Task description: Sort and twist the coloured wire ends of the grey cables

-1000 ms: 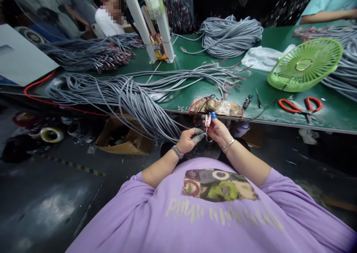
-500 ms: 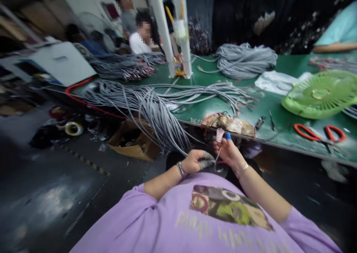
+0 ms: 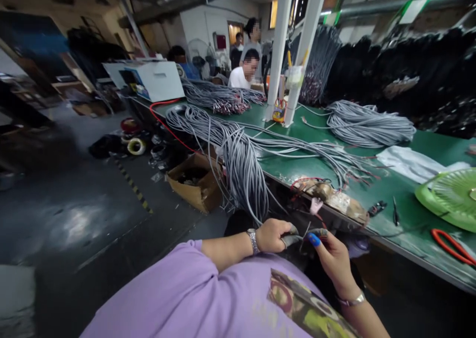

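My left hand [image 3: 275, 236], with grey finger covers on its thumb and index finger, is closed in a pinch on the end of a grey cable. Facing it, my right hand [image 3: 332, 258] pinches at thin wires at that cable end; a blue wrap covers its thumb and a grey cover another finger. Exactly which strand it grips is too small to make out. Both hands are over my lap, in front of the bench edge. A thick bundle of grey cables [image 3: 243, 164] hangs over that edge beside my left hand.
On the green bench [image 3: 431, 147] lie a cable coil [image 3: 368, 124], pliers [image 3: 377, 208], red-handled scissors [image 3: 451, 246] and a green basket [image 3: 451, 199]. A board with a pink scrap [image 3: 316, 206] sits at the edge. A cardboard box [image 3: 197, 184] stands on the floor. People sit and stand behind.
My view has swung left and up. My right hand has come down from beside the pink scrap to meet my left hand at the cable end.
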The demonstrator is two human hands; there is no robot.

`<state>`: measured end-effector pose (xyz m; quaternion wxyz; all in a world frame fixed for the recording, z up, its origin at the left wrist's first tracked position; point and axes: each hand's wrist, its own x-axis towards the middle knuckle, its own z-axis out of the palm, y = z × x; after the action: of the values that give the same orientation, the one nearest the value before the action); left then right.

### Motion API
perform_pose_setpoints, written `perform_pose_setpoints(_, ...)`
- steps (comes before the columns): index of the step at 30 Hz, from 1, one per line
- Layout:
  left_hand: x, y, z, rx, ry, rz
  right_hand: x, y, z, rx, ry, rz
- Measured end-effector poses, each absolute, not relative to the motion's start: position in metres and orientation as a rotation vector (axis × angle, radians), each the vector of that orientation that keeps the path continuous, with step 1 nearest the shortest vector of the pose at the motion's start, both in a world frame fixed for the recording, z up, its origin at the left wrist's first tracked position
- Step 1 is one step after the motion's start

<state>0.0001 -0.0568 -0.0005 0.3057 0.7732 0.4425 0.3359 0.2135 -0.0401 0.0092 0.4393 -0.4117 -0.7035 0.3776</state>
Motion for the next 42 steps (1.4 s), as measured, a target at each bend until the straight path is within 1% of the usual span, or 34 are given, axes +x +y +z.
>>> perform_pose_setpoints(3,-0.005,-0.052,0.009,1.915,0.987,0.776,0.216,-0.045,0.021,-0.957,-1.809,0.922)
perform_pose_setpoints(6,-0.012,-0.034,0.024,1.707,0.704,0.392,0.218,-0.047,0.035,-0.833,-1.942,0.884)
perform_pose_setpoints(9,-0.014,-0.014,0.035,1.464,0.536,-0.001,0.218,-0.048,0.049,-0.732,-2.057,0.842)
perform_pose_setpoints(11,-0.014,-0.004,0.038,1.366,0.508,-0.132,0.217,-0.047,0.056,-0.71,-2.078,0.823)
perform_pose_setpoints(12,-0.013,0.0,0.039,1.343,0.512,-0.138,0.217,-0.047,0.058,-0.715,-2.069,0.814)
perform_pose_setpoints(16,-0.013,0.001,0.047,1.365,0.543,0.043,0.221,-0.05,0.057,-0.787,-1.961,0.786)
perform_pose_setpoints(19,-0.016,-0.002,0.063,1.573,0.548,0.175,0.227,-0.053,0.05,-0.886,-1.801,0.828)
perform_pose_setpoints(22,-0.024,-0.003,0.082,1.923,0.552,0.336,0.23,-0.052,0.039,-0.983,-1.476,0.903)
perform_pose_setpoints(24,-0.029,-0.003,0.088,2.244,0.566,0.513,0.23,-0.049,0.03,-1.017,-1.294,0.932)
perform_pose_setpoints(27,-0.033,-0.001,0.084,2.741,0.635,0.823,0.227,-0.039,0.019,-1.024,-1.199,0.995)
perform_pose_setpoints(30,-0.032,0.005,0.069,2.983,0.665,1.013,0.224,-0.028,0.014,-1.037,-1.207,1.141)
perform_pose_setpoints(33,-0.028,0.009,0.057,3.033,0.687,1.021,0.222,-0.018,0.015,-1.065,-1.189,1.378)
perform_pose_setpoints(37,-0.022,0.009,0.049,3.125,0.676,0.867,0.217,-0.015,0.029,-1.009,-1.305,1.762)
perform_pose_setpoints(39,-0.019,0.007,0.048,3.162,0.615,0.795,0.211,-0.017,0.036,-1.006,-1.381,1.797)
perform_pose_setpoints(42,-0.018,0.004,0.047,3.178,0.537,0.831,0.202,-0.021,0.038,-1.069,-1.322,1.671)
